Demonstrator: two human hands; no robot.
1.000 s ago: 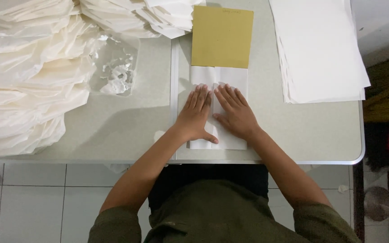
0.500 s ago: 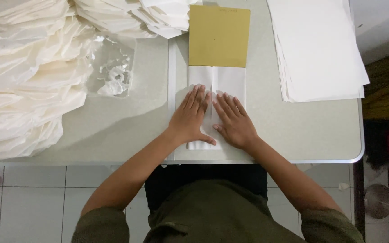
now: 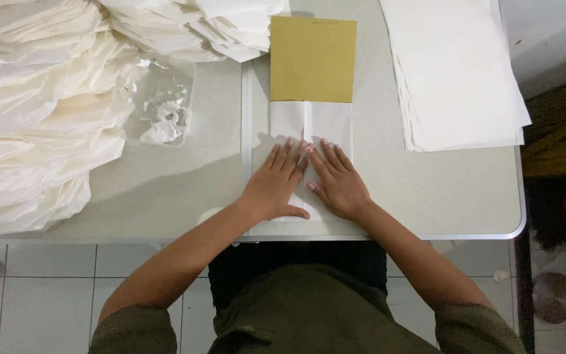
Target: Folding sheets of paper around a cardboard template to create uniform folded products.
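We see one package: a crumpled clear plastic bag [image 3: 160, 105] lying on the table left of centre, beside the heaped cream paper stacks [image 3: 34, 111].

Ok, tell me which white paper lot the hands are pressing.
The folded sheet below the brown card, under both hands; the flat stack and heaps lie untouched.

folded white paper [image 3: 310, 128] — flat, table-centre
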